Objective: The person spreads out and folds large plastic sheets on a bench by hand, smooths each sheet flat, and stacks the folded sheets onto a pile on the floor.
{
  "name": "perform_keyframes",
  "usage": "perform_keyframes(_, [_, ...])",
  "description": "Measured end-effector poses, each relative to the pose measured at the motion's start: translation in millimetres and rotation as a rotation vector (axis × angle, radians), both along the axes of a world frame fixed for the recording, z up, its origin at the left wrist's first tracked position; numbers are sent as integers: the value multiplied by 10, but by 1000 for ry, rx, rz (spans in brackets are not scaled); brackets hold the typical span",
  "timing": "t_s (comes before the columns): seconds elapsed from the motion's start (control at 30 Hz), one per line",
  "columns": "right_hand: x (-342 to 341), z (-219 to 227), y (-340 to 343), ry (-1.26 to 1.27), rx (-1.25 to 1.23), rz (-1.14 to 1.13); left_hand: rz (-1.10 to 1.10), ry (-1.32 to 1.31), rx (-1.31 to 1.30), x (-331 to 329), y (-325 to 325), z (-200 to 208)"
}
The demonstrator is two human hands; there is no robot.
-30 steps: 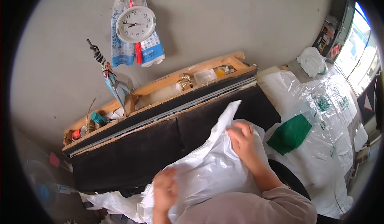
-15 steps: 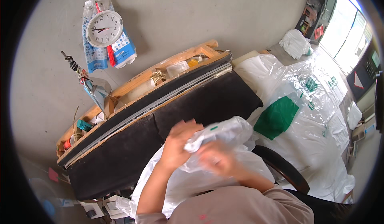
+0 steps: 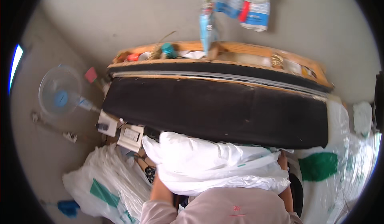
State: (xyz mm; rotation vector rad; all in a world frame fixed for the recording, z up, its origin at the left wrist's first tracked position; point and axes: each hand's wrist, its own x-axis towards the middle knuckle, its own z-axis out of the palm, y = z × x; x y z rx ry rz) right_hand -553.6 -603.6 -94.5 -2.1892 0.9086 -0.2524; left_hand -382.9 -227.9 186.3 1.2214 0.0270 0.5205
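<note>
A large bunched white plastic bag (image 3: 220, 160) spreads across my lap, against the near edge of a long black padded bench (image 3: 208, 108). My left forearm (image 3: 160, 192) goes up to the bag's left end, where the plastic covers the hand and its fingers. At the bag's right end, a small part of my right hand (image 3: 283, 160) shows beside the plastic, its fingers hidden. Whether either hand grips the bag cannot be seen.
Along the bench's back runs a wooden trough (image 3: 248, 48) with a teal-capped container (image 3: 168, 50) and small items. Clear plastic sacks with green patches lie at left (image 3: 116, 176) and right (image 3: 346, 164). A black chair armrest (image 3: 296, 192) stands by my right arm.
The view has swung left, bringing the left wall and left sack into sight. My hands, earlier close together on bunched plastic, have moved apart to the white bag's two ends, which now spreads wide.
</note>
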Motion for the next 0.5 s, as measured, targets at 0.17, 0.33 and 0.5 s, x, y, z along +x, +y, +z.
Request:
perform_keyframes(0.17, [419,452,-24,110,-113,141,-84,84,142,-526,268,-211])
perform_keyframes(0.33, [113,933,-492,222,-228,-3,-447,133,283,-659,-1,-372])
perform_keyframes(0.5, [-1251,1619,-1169,404,-336,-357,-1020,119,405,-714,-930,-447])
